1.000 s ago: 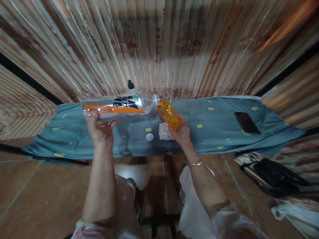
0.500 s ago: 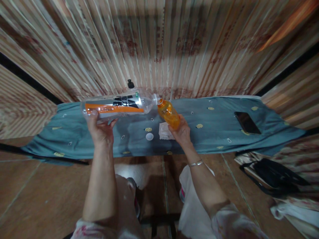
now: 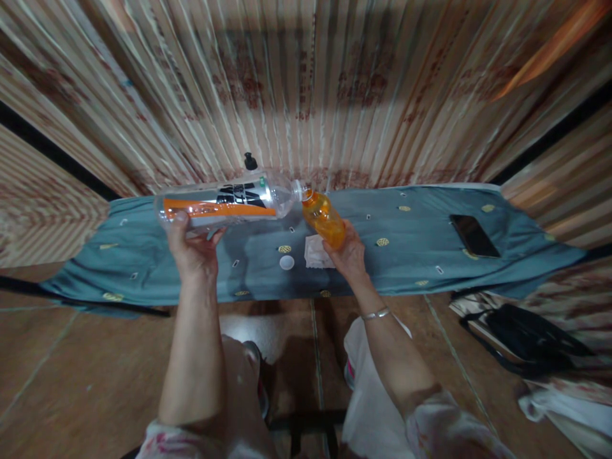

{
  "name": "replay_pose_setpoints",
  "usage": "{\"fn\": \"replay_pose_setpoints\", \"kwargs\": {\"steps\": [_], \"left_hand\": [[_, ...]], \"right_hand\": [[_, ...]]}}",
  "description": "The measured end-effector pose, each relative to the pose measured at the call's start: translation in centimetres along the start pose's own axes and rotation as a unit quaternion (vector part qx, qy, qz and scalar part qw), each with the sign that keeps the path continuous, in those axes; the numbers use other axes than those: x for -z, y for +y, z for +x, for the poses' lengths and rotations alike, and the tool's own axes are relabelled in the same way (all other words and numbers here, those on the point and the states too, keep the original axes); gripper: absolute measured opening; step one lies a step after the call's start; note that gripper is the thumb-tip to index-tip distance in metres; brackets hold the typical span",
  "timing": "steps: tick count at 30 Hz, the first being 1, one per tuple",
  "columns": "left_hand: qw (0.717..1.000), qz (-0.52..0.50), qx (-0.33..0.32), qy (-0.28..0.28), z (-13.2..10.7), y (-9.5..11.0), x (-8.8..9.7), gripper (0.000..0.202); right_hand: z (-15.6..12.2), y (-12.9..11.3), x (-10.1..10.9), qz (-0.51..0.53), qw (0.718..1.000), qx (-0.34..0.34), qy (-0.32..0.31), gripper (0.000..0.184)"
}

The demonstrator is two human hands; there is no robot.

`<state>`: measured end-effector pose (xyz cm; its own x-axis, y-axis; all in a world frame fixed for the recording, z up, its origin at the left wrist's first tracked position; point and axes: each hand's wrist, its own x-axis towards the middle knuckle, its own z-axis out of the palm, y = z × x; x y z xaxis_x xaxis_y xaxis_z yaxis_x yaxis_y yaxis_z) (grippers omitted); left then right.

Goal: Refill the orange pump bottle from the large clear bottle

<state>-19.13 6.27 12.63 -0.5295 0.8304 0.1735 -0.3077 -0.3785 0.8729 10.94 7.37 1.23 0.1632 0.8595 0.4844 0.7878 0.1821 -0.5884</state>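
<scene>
My left hand (image 3: 194, 248) is closed round the lower part of a large clear plastic bottle (image 3: 229, 201) with an orange, silver and black label. The bottle lies almost level in the air, its mouth pointing right. At its mouth is the neck of a small orange bottle (image 3: 325, 217), tilted toward the left. My right hand (image 3: 349, 252) grips this small bottle near its base. Below them, a white round cap (image 3: 287, 262) and a folded pale tissue or packet (image 3: 315, 252) lie on the cloth. Whether liquid is flowing between the mouths I cannot tell.
A blue-green patterned cloth (image 3: 411, 255) covers the narrow table. A black pump top (image 3: 250, 161) shows behind the large bottle. A phone (image 3: 474, 236) lies at the right. Striped curtains (image 3: 306, 95) hang behind; a black bag (image 3: 530, 335) is at the lower right.
</scene>
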Motion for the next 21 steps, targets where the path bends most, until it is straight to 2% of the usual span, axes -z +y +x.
{"fn": "replay_pose_setpoints", "kwargs": {"steps": [5, 12, 21], "left_hand": [[1.000, 0.009, -0.007, -0.016, 0.13, -0.05, 0.28, 0.032], [0.999, -0.027, 0.002, 0.030, -0.20, 0.08, -0.62, 0.037], [1.000, -0.021, -0.002, 0.020, 0.25, -0.36, -0.08, 0.033]], "right_hand": [[-0.03, 0.02, -0.01, -0.008, 1.000, -0.007, -0.006, 0.067], [-0.03, 0.19, -0.13, 0.006, 1.000, 0.006, 0.007, 0.065], [-0.01, -0.21, -0.02, 0.008, 1.000, -0.009, 0.008, 0.062]]}}
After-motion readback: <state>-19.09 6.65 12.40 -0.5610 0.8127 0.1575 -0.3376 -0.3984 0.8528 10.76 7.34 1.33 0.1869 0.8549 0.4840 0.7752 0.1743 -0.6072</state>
